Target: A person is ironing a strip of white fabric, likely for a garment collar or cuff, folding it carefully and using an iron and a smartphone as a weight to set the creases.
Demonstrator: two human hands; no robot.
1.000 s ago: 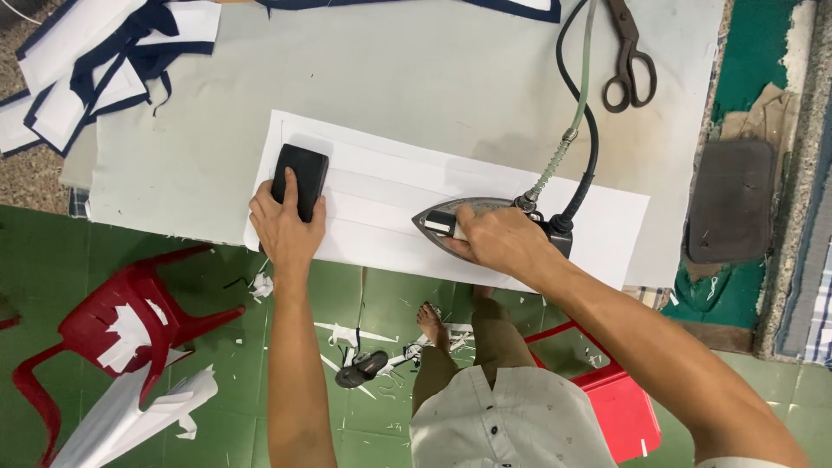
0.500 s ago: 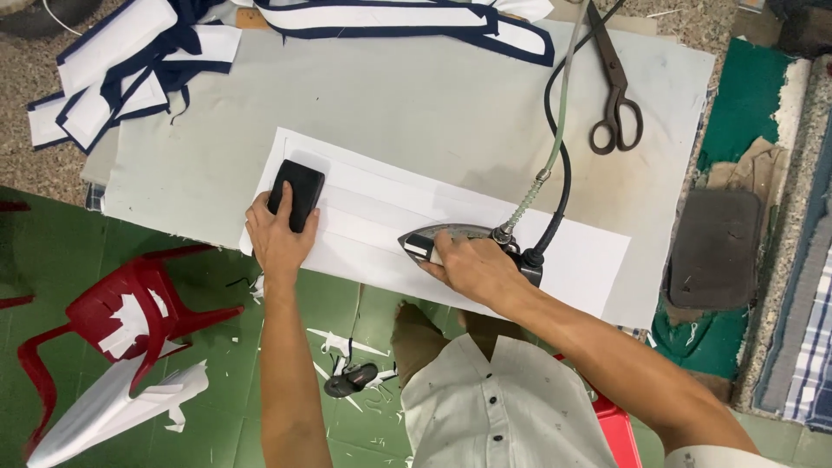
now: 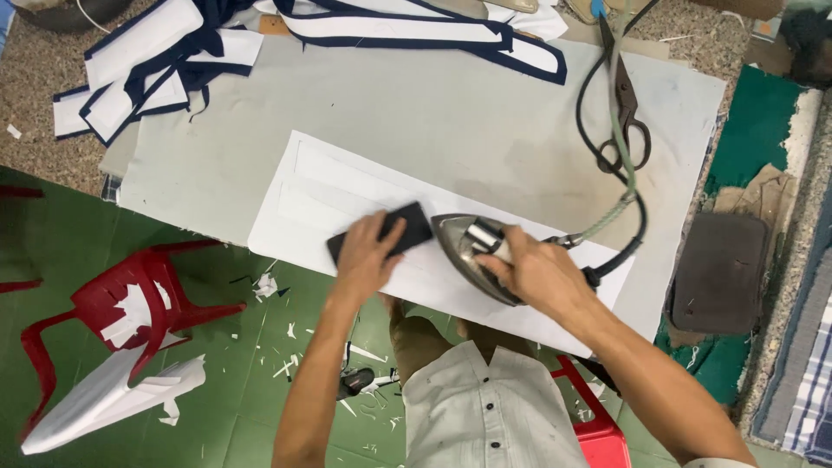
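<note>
Hands at the ironing counter [image 3: 485, 113], head view: I see my right hand [image 3: 537, 273] clenched around the handle of a steel iron [image 3: 464, 251], its pointed nose facing left on a long white fabric strip [image 3: 347, 186]. My left hand [image 3: 368, 251] presses flat, fingers spread, on a black block [image 3: 407, 227] lying on the same strip, just beside the iron's nose. Black scissors [image 3: 626, 121] lie further back on the grey cover, near the iron's cord. A red plastic chair [image 3: 130, 299] stands on the green floor below.

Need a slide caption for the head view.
Right hand runs iron along white fabric strip; left hand presses black block.
</note>
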